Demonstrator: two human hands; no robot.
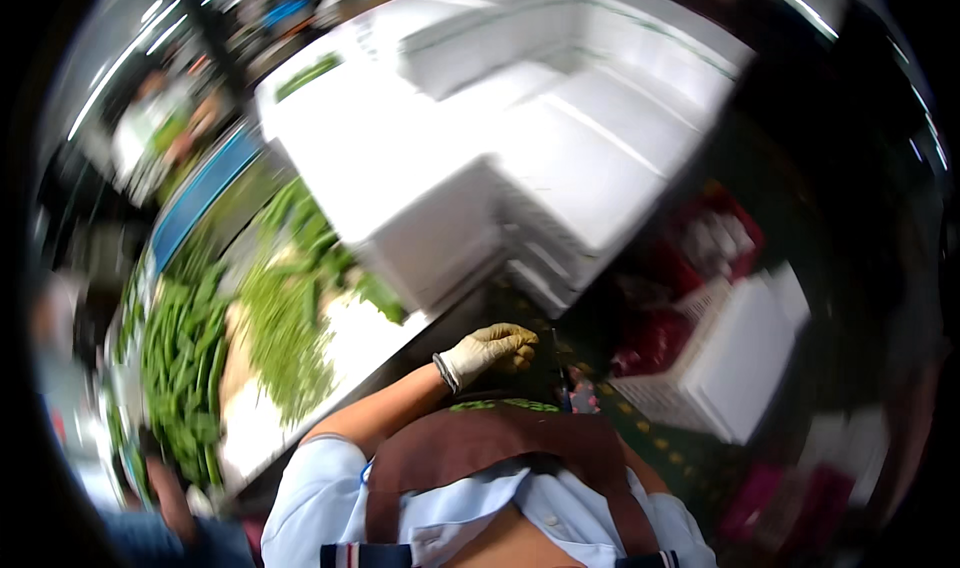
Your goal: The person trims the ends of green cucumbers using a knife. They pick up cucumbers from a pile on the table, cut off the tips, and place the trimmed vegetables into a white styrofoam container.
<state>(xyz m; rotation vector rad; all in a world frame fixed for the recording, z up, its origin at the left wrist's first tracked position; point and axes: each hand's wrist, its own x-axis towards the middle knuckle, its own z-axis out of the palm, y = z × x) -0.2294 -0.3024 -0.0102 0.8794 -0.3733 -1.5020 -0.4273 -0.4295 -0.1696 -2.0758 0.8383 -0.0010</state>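
Observation:
My left hand (487, 352), in a white glove with yellow-stained fingers, hovers in front of my brown apron (495, 444), near the table's edge. Its fingers are curled together; whether they hold anything cannot be told. My right hand is out of view, with only part of that arm showing beside the apron. Left of my left hand, thin green stalks (289, 343) lie on the white tabletop (367, 328). Beyond them is a heap of long green vegetables (180, 365). Broader green stems (300, 215) lie near the white foam boxes. The picture is blurred.
Large white foam boxes (442, 230) stand ahead on the table. On the floor to the right are a white foam box (739, 358), a red crate (742, 230) and pink items (757, 493). A co-worker's arm (169, 493) is at lower left; another person (150, 133) stands farther off.

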